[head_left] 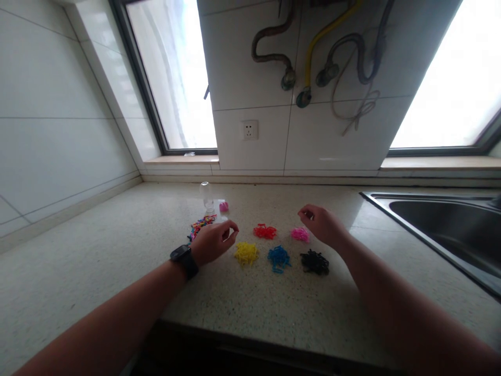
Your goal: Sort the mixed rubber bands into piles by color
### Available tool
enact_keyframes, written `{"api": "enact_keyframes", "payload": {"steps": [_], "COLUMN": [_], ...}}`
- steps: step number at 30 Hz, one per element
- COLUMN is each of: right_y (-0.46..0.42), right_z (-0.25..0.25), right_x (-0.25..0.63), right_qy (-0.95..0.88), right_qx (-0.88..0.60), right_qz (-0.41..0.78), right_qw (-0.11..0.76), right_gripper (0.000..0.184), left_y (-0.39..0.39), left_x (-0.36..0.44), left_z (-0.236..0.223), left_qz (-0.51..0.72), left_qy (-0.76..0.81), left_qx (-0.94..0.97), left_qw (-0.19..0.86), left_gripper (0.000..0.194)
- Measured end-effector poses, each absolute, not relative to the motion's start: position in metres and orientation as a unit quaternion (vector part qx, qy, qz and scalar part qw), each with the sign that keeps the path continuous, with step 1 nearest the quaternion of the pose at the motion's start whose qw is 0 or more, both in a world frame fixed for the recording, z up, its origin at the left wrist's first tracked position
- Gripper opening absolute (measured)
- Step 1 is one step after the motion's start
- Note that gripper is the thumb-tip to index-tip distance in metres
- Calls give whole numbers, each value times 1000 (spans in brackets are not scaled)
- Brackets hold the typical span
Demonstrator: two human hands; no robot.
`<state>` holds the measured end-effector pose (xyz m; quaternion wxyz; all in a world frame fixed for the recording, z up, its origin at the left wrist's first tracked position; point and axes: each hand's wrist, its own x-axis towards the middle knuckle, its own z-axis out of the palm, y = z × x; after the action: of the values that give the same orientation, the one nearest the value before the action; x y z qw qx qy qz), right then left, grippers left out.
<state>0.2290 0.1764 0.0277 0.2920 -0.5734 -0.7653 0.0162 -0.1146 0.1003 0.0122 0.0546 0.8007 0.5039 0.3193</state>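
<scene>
Small heaps of loops lie sorted by colour on the speckled counter (274, 308): red (265, 231), pink (300, 234), yellow (246, 253), blue (278, 258) and black (314, 262). A mixed-colour heap (200, 225) lies further left. My left hand (214, 242), with a black watch on the wrist, hovers between the mixed heap and the yellow heap, fingers curled in a pinch. My right hand (321, 224) hangs just right of the pink heap, fingertips pinched together. What either pinch holds is too small to see.
A clear glass jar (206, 196) stands behind the mixed heap, with a small pink object (223, 206) beside it. A steel sink (442, 224) is set into the counter at the right. A wall socket (249, 130) and hoses (313, 57) are on the tiled wall.
</scene>
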Motion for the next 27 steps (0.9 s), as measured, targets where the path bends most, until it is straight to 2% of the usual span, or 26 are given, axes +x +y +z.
{"api": "enact_keyframes", "payload": {"steps": [7,13,27], "right_y": [213,223,216], "right_z": [-5,-14,-10], "right_x": [256,262,258], "right_qy": [-754,-764,-778], "right_qx": [-589,-584,-565], "right_qz": [86,94,106], "right_qw": [279,260,255], "right_gripper": [25,24,23], "left_y": [134,147,156], "left_x": [-185,-240,-248], "left_z": [26,16,-2], "left_qz": [358,321,237], "left_qy": [609,656,659], "left_qx": [707,682,711], "left_qw": [11,34,57], "left_gripper": [35,42,47]}}
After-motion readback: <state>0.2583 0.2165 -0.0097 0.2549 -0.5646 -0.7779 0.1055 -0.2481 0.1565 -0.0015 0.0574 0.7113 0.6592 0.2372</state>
